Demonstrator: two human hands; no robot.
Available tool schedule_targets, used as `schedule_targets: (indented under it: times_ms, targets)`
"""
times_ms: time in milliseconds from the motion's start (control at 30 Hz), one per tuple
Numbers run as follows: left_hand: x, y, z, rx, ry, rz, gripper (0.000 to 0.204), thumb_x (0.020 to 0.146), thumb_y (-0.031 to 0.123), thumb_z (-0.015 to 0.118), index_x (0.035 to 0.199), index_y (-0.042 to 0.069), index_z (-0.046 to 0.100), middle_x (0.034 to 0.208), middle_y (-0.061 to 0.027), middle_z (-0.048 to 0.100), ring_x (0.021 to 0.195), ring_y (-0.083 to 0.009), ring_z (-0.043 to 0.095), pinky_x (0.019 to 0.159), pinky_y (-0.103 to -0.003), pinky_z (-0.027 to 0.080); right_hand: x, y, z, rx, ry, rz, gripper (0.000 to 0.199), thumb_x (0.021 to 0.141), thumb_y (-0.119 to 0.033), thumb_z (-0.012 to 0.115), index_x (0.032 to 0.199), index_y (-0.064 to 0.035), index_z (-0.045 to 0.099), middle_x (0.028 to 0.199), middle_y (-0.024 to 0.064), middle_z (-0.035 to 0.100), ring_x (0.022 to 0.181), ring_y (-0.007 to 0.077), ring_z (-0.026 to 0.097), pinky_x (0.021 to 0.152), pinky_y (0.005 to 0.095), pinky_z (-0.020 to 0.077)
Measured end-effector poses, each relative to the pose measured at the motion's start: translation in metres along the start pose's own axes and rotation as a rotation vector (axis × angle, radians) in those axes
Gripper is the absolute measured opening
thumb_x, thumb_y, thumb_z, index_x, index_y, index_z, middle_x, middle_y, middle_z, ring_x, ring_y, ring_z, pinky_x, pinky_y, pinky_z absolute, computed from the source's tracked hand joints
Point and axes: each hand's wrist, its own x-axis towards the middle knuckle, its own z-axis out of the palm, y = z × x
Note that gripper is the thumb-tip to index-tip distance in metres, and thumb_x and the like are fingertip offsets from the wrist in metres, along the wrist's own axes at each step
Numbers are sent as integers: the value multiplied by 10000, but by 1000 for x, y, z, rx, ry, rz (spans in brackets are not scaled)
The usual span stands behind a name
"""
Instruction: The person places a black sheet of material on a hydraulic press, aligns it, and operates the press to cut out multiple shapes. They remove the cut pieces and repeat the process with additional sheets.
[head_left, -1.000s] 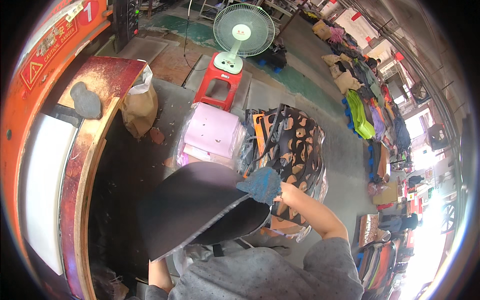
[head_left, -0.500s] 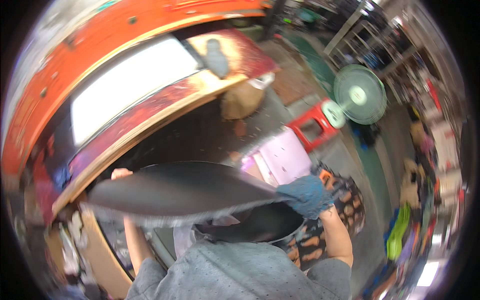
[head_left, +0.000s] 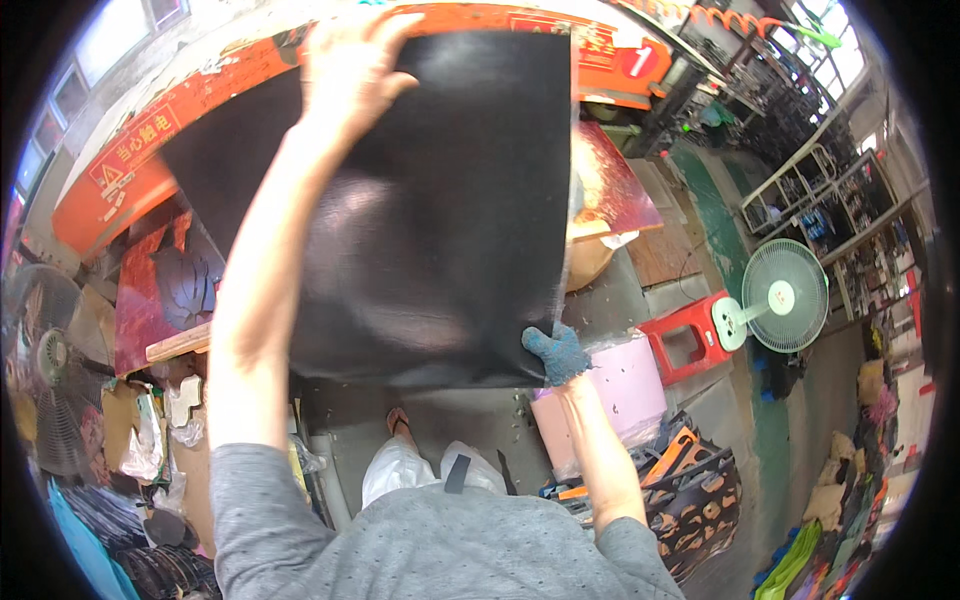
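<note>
A large black, glossy, flexible sheet (head_left: 440, 210) is spread out in front of me, hiding most of the workbench behind it. My right hand (head_left: 562, 355), in a blue knitted glove, grips its near right corner, thumb on the front face. Bare and stretched far forward, my left hand (head_left: 352, 75) is at the sheet's far edge with its fingers spread. Part of a red, worn bench top (head_left: 625, 195) shows past the sheet's right side. Beyond the sheet runs an orange machine beam (head_left: 100, 205).
To the right are a red plastic stool (head_left: 690, 345), a pale green fan (head_left: 782, 297), a pink stack (head_left: 625, 390) and a patterned black basket (head_left: 695, 510). Another fan (head_left: 55, 360) stands at left, near cardboard and plastic scraps. A wooden edge (head_left: 178, 343) juts out beside my left forearm.
The black sheet, curled close to my body before, is now opened out over the bench, covering the white panel. My left hand has swung far forward; my right hand still holds a corner.
</note>
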Motion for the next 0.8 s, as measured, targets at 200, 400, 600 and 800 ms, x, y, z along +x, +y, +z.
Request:
schedule_targets:
  times_ms: [200,400,600,800]
  targets:
    - [-190,12,31,-203,-297,-398,704,723,363,771,1346,169,505,1437,-145,415,1350,-345,358,1111,-488,267,53,41,28,-35,66,157,237,821,-79,695,1042,3,673,943,48,669,815,135,618,754,282,514]
    - [-393,-105,-59,226,-715,-1103,579,841,493,619,1272,110,565,1327,-175,531,1266,-337,457,1074,-510,296,74,12,26,-102,86,149,272,825,-91,680,1077,8,654,945,47,659,813,145,622,776,290,508]
    - [-435,-145,-64,-172,-858,-896,389,862,440,618,896,58,686,1154,-113,640,1192,-310,513,1036,-512,309,85,-30,37,-215,77,91,213,791,-86,660,987,-4,686,862,32,656,773,123,608,729,265,498]
    - [-424,-148,-34,-582,-552,-1279,265,899,222,663,801,-6,570,660,-27,423,660,-93,386,616,-273,395,119,-58,22,-357,167,-14,246,767,-145,665,968,-7,697,859,11,653,787,106,593,726,264,478]
